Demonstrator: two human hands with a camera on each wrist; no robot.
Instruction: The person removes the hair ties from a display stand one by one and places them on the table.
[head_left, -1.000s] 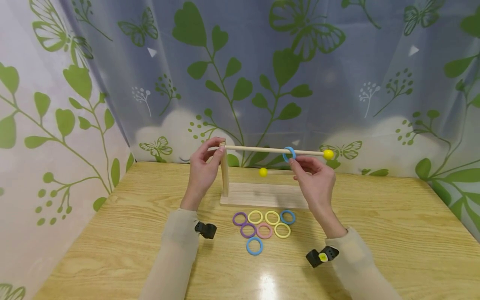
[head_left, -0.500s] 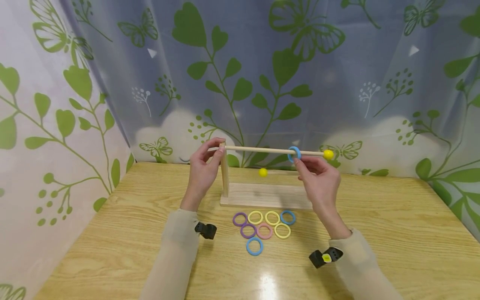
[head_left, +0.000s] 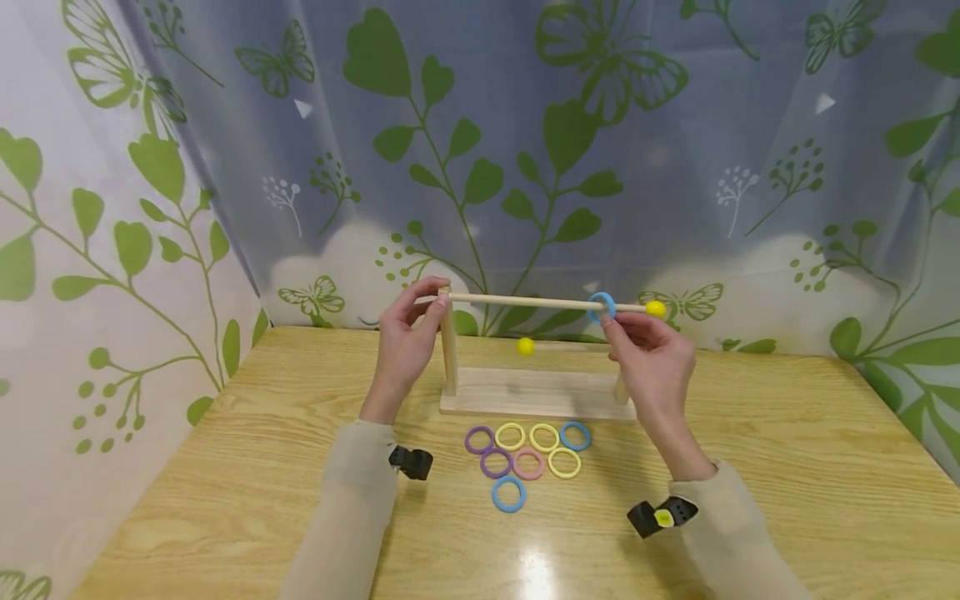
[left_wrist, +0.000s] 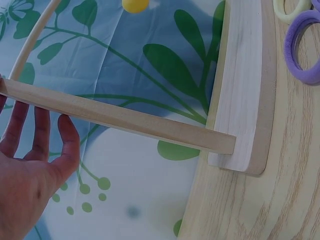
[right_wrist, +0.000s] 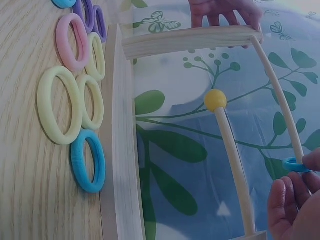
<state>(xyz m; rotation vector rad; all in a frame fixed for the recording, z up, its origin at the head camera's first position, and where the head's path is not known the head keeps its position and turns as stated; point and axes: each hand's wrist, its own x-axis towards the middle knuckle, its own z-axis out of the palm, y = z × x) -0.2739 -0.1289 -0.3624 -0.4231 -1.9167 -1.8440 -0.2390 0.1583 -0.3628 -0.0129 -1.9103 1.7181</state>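
A wooden stand has a flat base (head_left: pixel 540 393), a left post (head_left: pixel 448 354) and a partly hidden right post. From the left post the upper rod (head_left: pixel 517 301) runs right to a yellow ball (head_left: pixel 655 309). My left hand (head_left: pixel 405 333) holds the top of that post, fingers behind and thumb in front. My right hand (head_left: pixel 656 367) pinches a light blue ring (head_left: pixel 592 307) between thumb and fingers. The ring encircles the upper rod, nearer the ball than the post. The right wrist view shows this blue ring (right_wrist: pixel 295 165) on the rod too.
Below the upper rod, a lower rod (head_left: pixel 573 347) ends in another yellow ball (head_left: pixel 525 346) on its left. In front of the base, several purple, yellow, pink (head_left: pixel 528 463) and blue rings lie on the wooden table (head_left: pixel 247 467). A leaf-patterned curtain (head_left: pixel 480 100) hangs behind.
My right hand has slid the blue ring rightward along the upper rod, closer to the yellow ball. My left hand has stayed on the post.
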